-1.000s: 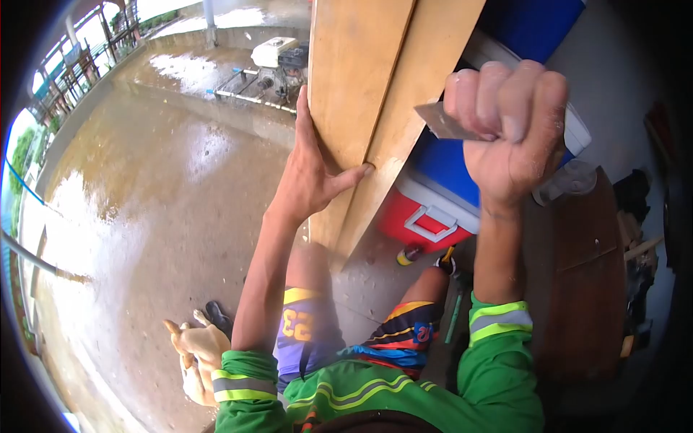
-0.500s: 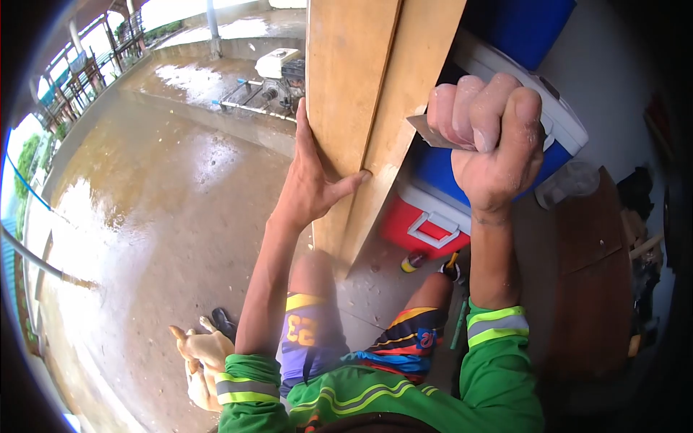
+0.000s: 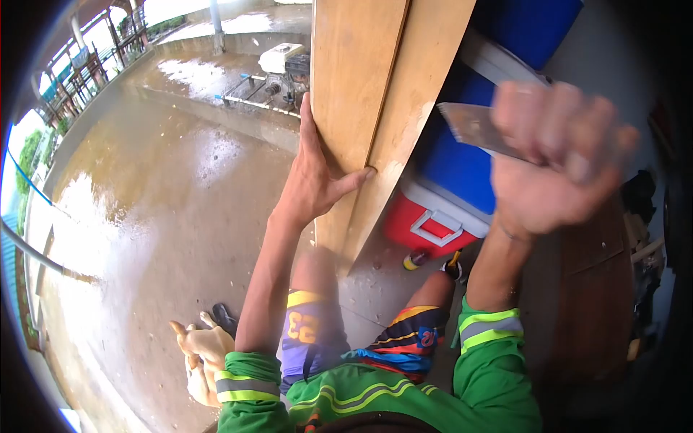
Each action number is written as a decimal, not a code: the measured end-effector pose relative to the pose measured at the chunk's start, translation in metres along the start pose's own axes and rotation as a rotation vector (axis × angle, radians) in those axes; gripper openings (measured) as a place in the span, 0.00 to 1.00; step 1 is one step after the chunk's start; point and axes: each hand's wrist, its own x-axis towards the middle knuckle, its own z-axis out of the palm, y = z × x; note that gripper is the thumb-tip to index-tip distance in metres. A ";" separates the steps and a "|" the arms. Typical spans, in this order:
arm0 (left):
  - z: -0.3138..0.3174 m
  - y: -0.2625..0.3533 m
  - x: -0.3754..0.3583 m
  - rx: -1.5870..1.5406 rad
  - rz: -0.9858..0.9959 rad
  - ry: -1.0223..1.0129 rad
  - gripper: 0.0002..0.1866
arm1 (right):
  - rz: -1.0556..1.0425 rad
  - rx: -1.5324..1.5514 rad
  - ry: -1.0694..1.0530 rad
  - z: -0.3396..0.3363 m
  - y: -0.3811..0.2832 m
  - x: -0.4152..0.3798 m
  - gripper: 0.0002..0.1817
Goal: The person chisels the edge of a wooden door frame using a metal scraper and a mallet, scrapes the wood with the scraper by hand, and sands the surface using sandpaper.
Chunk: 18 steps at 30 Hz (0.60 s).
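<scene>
An upright wooden door (image 3: 354, 94) stands in front of me, with a long groove down its face and a pale, worn patch near its right edge. My left hand (image 3: 317, 169) rests on it with fingers spread, the thumb lying across the face and the fingers along the left edge. To the right of the door, my right hand (image 3: 559, 155) is raised and blurred by motion. It is closed around a flat metal blade (image 3: 473, 130) whose left end looks jagged. The blade is apart from the door, and the fingers hide its other end.
Blue and red coolers (image 3: 440, 216) are stacked behind the door. Below them are a small yellow-banded container (image 3: 413, 261) and a yellow-handled tool (image 3: 455, 258). A dog (image 3: 206, 353) is at lower left beside a dark sandal (image 3: 224, 317). An engine (image 3: 284, 66) stands on the wet ledge.
My right hand has swung right and away from the door edge with the metal blade, showing more of it. My left hand keeps its place on the door.
</scene>
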 end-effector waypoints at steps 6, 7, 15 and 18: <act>0.001 -0.002 0.001 -0.078 0.030 0.008 0.69 | 0.019 -0.009 0.076 -0.002 0.019 -0.013 0.23; 0.002 -0.001 -0.001 -0.078 0.010 0.000 0.69 | 0.016 0.028 0.027 -0.002 0.009 -0.006 0.23; -0.002 0.003 0.002 -0.070 0.020 -0.009 0.68 | -0.027 -0.086 0.044 0.002 0.023 -0.006 0.21; -0.001 0.002 0.002 -0.071 0.004 -0.013 0.68 | -0.020 -0.028 0.029 -0.011 0.012 -0.002 0.22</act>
